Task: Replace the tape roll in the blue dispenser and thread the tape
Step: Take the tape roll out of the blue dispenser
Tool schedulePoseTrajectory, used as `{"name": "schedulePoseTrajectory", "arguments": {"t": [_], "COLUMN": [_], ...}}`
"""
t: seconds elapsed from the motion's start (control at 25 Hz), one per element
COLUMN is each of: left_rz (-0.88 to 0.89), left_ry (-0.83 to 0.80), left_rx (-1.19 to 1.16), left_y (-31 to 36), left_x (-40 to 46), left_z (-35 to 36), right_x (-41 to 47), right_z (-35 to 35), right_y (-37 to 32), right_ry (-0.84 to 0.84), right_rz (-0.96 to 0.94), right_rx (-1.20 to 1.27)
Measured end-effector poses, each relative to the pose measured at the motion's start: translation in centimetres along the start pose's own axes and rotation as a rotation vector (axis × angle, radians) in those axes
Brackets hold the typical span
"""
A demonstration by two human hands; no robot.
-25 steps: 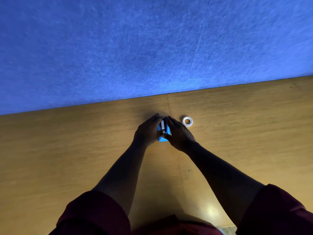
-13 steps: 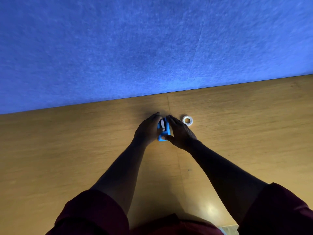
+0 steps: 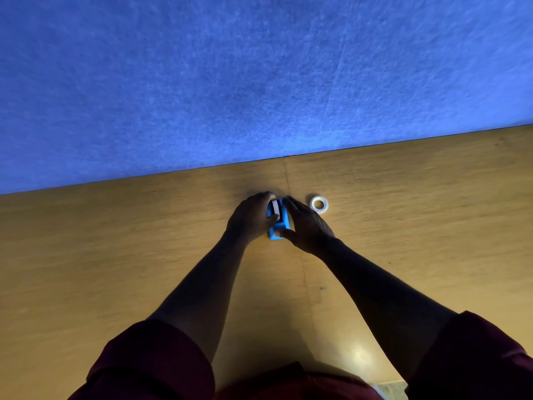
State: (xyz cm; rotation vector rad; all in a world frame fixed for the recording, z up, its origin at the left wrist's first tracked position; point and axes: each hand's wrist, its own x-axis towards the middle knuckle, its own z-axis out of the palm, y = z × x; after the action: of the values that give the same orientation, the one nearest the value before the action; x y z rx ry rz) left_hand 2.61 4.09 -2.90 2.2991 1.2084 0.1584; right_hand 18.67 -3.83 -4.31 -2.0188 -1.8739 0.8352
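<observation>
The blue tape dispenser stands on the wooden table between my two hands. A white tape roll sits in its top, seen edge-on. My left hand clasps the dispenser's left side, with the thumb on its top. My right hand clasps the right side, its thumb at the near end and its fingers stretched along the far end. A second white tape roll lies flat on the table just right of my right hand, apart from it.
The wooden table ends at a far edge against a blue felt wall. A seam in the tabletop runs from the far edge toward me under the hands. Dark red sleeves show at the bottom.
More of the dispenser's top and near end shows between my hands. My left thumb now rests on its top and my right thumb has slid to its near end.
</observation>
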Motion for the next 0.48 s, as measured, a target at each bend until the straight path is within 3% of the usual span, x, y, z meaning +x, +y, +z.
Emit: {"name": "schedulePoseTrajectory", "arguments": {"t": [0.48], "left_rz": [0.065], "left_ry": [0.063], "left_rx": [-0.047], "left_y": [0.5], "left_x": [-1.7], "left_z": [-1.1], "right_x": [-0.4], "right_z": [-0.8], "right_y": [0.1], "right_ry": [0.009], "right_rz": [0.012], "right_rx": [0.085]}}
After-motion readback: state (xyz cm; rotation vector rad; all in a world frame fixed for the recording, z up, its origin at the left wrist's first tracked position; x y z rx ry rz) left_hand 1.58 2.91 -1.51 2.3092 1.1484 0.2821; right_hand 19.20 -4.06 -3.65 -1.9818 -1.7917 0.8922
